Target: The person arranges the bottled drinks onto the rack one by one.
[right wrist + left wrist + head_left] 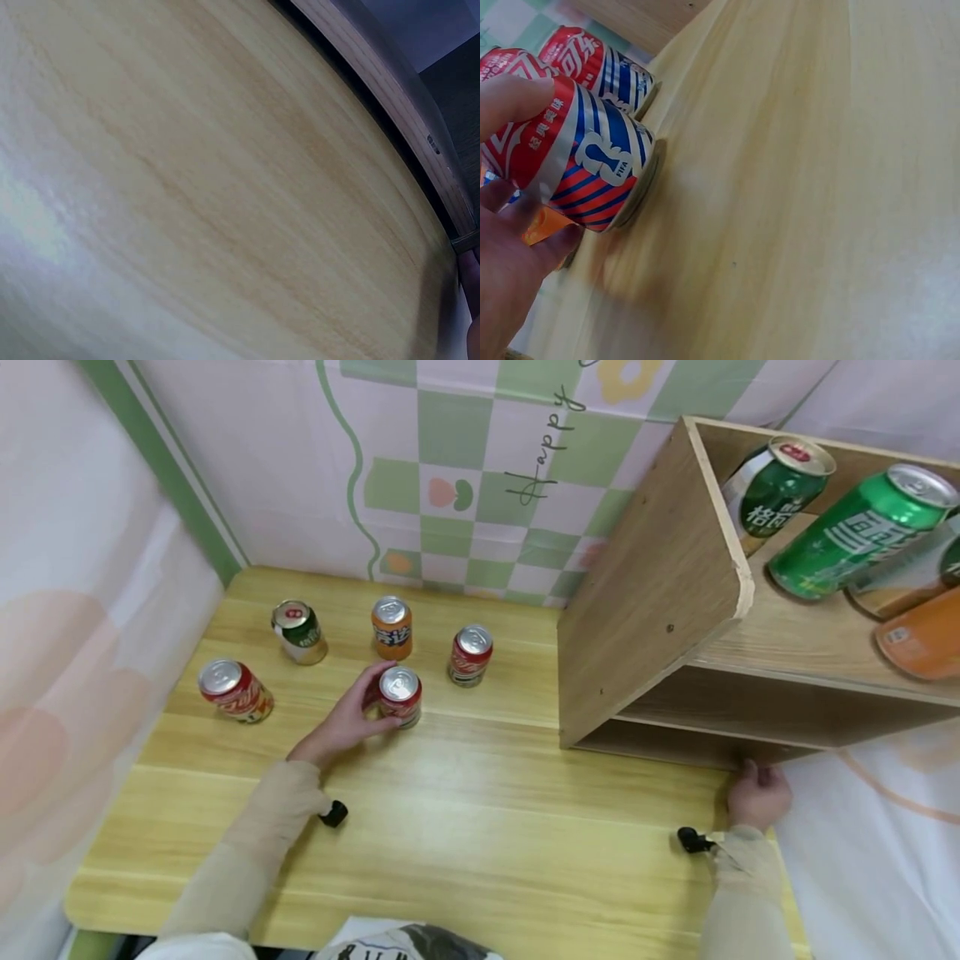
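My left hand [348, 718] grips a red cola can [401, 695], thumb on one side and fingers on the other. In the left wrist view this cola can [592, 154] shows a blue striped band and stands upright, at or just above the tabletop. Behind it are an orange soda can [392, 631] and a second red cola can [470, 657]. At the lower right corner of the wooden shelf [637, 585], my right hand [759, 797] holds the edge with curled fingers; the fingertips are partly hidden. The right wrist view catches only a bit of fingers [471, 281] beside the shelf's end.
Further left stand a green-and-gold can [300, 633] and another red can [236, 692]. On the shelf's upper level are a green-and-white can [780, 493], a tall green can [862, 531], an orange can [926, 635] and one more. A patterned curtain [450, 435] hangs behind the table [480, 827].
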Demonstrator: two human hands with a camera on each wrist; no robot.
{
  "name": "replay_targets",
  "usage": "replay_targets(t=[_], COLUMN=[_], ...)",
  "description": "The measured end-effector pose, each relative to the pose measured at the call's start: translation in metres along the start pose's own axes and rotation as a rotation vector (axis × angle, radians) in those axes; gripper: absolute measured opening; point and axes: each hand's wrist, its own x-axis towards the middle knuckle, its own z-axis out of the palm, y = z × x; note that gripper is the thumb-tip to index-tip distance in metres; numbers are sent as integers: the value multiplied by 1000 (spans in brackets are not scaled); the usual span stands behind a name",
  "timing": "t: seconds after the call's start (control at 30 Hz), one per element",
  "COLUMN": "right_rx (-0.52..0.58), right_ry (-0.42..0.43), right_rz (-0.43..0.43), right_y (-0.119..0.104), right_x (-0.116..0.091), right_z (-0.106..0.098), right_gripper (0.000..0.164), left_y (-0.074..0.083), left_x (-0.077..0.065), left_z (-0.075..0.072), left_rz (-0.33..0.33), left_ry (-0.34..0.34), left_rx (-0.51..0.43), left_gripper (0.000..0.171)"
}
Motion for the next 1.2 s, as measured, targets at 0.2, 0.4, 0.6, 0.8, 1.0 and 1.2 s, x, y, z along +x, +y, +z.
replay_targets(t=[0.2, 0.4, 0.6, 0.8, 1.0, 1.2], right_rx=[-8, -31, -36, -71, -51, -16], right_ry=[-12, 5, -8, -9, 10, 2], right_rz=[12, 4, 1, -9, -39, -14], right_y=[3, 9, 6, 4, 3, 1], right_x=[4, 6, 4, 2, 1, 0], right_z=[0, 0, 0, 0, -1, -2], right_gripper=[46, 47, 47, 47, 45, 46], left_y=[2, 3, 2, -1, 1, 26], left_x=[2, 2, 3, 2, -1, -6], left_z=[1, 2, 4, 6, 10, 14], left_rz=[9, -6, -9, 4, -5, -1], left_ry=[16, 33, 60, 75, 73, 71], left_rx=[14, 39, 92, 108, 94, 112], left_gripper=[84, 84, 85, 86, 87, 82])
